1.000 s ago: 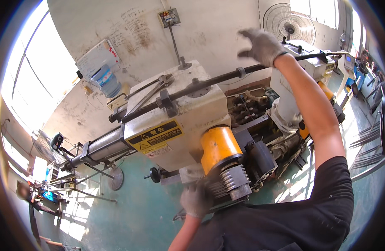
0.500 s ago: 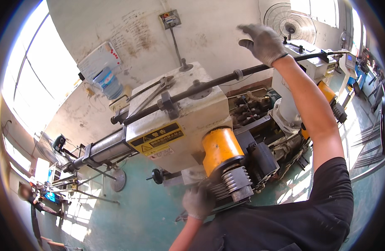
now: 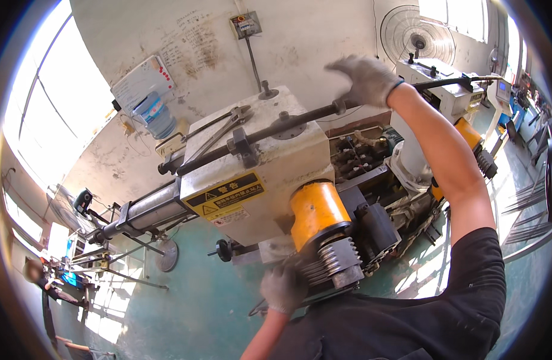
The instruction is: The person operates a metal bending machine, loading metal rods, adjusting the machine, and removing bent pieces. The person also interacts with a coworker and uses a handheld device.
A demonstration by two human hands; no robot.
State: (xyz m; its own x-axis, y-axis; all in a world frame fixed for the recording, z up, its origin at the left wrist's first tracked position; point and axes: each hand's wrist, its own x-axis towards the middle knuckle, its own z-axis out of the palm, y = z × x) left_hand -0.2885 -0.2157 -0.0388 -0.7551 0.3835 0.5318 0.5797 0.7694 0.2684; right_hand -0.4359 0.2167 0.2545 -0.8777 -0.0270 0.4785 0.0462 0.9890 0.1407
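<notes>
Now sliding leftward along the rod [image 3: 270,129] — right hand [image 3: 366,78], fingers loosely curled over it, no firm grip; left hand [image 3: 283,289] low by the grooved roller [image 3: 339,261], seemingly closed on something hidden.

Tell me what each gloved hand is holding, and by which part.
The right hand rests on the long dark rod near its collar, fingers loose. The left hand presses against the ribbed die under the yellow cylinder; its grasp cannot be told.
</notes>
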